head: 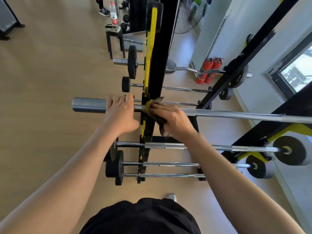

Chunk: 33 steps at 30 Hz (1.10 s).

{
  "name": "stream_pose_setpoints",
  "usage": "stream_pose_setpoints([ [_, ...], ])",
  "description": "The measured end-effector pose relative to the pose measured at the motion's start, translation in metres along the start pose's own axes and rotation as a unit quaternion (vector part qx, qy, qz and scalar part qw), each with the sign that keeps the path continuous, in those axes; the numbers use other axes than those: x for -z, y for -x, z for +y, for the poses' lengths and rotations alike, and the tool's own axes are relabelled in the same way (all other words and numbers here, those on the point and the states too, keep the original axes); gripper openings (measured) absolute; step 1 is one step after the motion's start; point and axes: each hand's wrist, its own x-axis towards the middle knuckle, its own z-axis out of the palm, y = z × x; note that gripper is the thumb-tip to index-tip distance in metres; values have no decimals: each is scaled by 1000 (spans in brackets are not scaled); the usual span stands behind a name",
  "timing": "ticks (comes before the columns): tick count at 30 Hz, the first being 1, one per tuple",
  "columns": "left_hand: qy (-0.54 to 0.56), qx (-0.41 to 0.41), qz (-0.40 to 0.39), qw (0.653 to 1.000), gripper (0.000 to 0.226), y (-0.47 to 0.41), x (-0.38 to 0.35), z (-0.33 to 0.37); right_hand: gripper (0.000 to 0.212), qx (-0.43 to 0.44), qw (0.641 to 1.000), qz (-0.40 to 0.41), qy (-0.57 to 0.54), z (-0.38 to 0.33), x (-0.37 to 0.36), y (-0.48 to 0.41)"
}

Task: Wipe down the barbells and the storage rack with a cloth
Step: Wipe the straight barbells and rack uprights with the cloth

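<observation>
A long steel barbell (236, 114) lies across the top of a black and yellow storage rack (157, 68). My left hand (119, 112) grips its thick sleeve (89, 105) just left of the rack upright. My right hand (172, 118) holds a dark brown and yellow cloth (156, 105) wrapped around the bar right beside the upright. A tail of the cloth hangs down below my right hand. Lower rack tiers hold several short barbells with black plates (118, 168).
The rack's right upright (224, 81) runs diagonally. A small black stool (115, 41) with a water bottle (113, 13) stands behind the rack. Two red fire extinguishers (206, 70) and a floor fan (187, 16) stand by the white wall. Someone's feet show at top.
</observation>
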Motion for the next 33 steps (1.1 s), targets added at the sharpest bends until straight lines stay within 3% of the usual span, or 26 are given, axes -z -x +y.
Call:
stream_pose_setpoints([
  [3, 14, 13, -41, 999, 83, 4, 2, 3, 60, -72, 995, -11, 67, 36, 30, 31],
  [5, 53, 18, -17, 998, 71, 8, 0, 6, 61, -143, 972, -38, 183, 47, 44, 51],
  [8, 149, 20, 137, 979, 53, 18, -7, 16, 57, -207, 941, -43, 264, 21, 27, 40],
  [10, 167, -7, 241, 956, 36, 23, -9, 30, 58, -191, 948, -59, 247, -7, 4, 14],
  [12, 152, -61, 266, 950, 25, 23, -9, 47, 66, -145, 960, -50, 232, -22, -17, -3],
  [15, 146, -119, 235, 954, 24, 16, -7, 67, 78, -89, 972, -58, 211, -12, -14, -6],
  [18, 148, -138, 202, 958, 26, 7, -8, 79, 87, -92, 965, -90, 228, 20, 16, 13],
  [22, 109, -139, 168, 970, 19, -7, -14, 98, 66, -98, 955, -54, 274, 61, 44, 49],
  [25, 84, -147, 136, 976, 27, -16, -19, 123, 54, -99, 951, -51, 287, 76, 51, 65],
  [33, 31, -174, 71, 982, 43, -40, -44, 236, 56, -126, 950, -44, 283, 150, 115, 136],
])
